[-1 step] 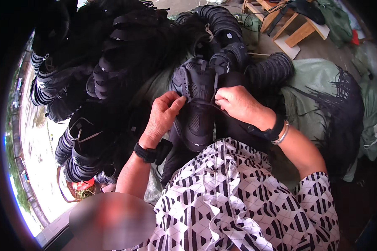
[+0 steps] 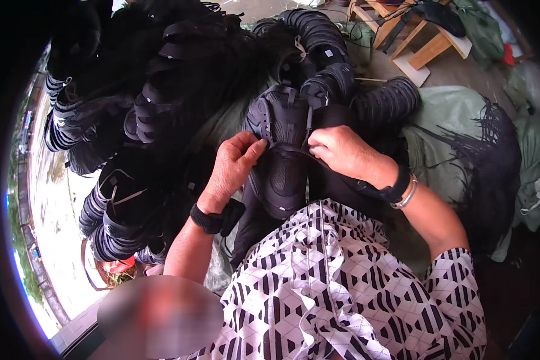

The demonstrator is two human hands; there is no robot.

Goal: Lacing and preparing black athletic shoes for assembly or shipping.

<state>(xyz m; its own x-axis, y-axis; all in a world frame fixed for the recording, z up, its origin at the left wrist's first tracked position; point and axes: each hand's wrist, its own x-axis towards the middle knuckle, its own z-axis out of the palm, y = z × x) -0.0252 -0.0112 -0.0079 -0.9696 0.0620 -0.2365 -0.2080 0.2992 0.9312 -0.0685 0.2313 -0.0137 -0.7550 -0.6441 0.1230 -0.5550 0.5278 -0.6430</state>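
Observation:
A black shoe upper [image 2: 284, 185] lies across my lap with its toe toward me and its tongue [image 2: 289, 120] farther away. My left hand [image 2: 236, 161] is closed, thumb and forefinger pinched at the left row of eyelets. On the opposite side my right hand [image 2: 345, 150] is closed too, its fingertips pinched beside the right eyelet edge. A black shoelace [image 2: 291, 146] runs over the upper between both hands, dark against dark. Its ends are hidden by my fingers.
Stacked black shoe uppers [image 2: 105, 231] lie at left, with another stack [image 2: 390, 99] beyond my right hand. Bundled black laces [image 2: 492, 156] rest on a pale green sack [image 2: 441, 123] at right. A wooden stool [image 2: 429, 45] lies at the far right.

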